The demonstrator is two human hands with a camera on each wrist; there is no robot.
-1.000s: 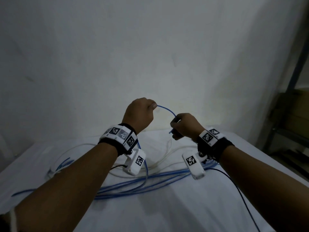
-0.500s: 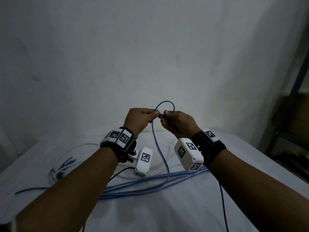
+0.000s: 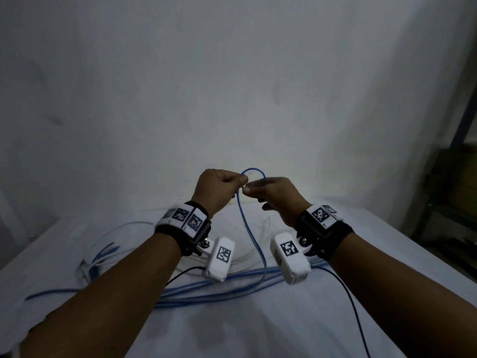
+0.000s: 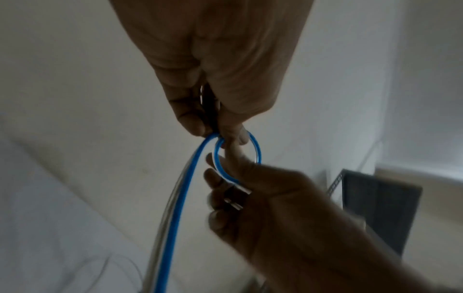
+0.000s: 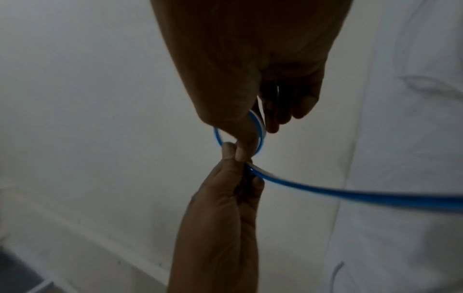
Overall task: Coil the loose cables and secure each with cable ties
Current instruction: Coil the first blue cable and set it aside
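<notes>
Both hands are raised above the white-covered table [image 3: 258, 332], fingertips almost meeting. A blue cable [image 3: 251, 244] rises from the table and bends into a small loop [image 3: 254, 173] between them. My left hand [image 3: 222, 187] pinches the cable at the loop's base [image 4: 213, 136]. My right hand [image 3: 273, 195] holds the loop's other side [image 5: 260, 128] with thumb and fingers; a clear plug at the cable's end [image 4: 235, 202] lies in its palm. The rest of the blue cable [image 3: 219, 288] lies in long strands on the table under my wrists.
A white cable [image 3: 116, 231] loops across the table's left and middle. More blue cable ends [image 3: 103, 254] lie at the left. Black wrist-camera leads [image 3: 353, 306] trail over the table. A dark metal rack [image 3: 456, 189] stands at the right, a white wall behind.
My hands have come together from apart, bending the straight span of blue cable into a small closed loop. The right wrist has turned palm-inward.
</notes>
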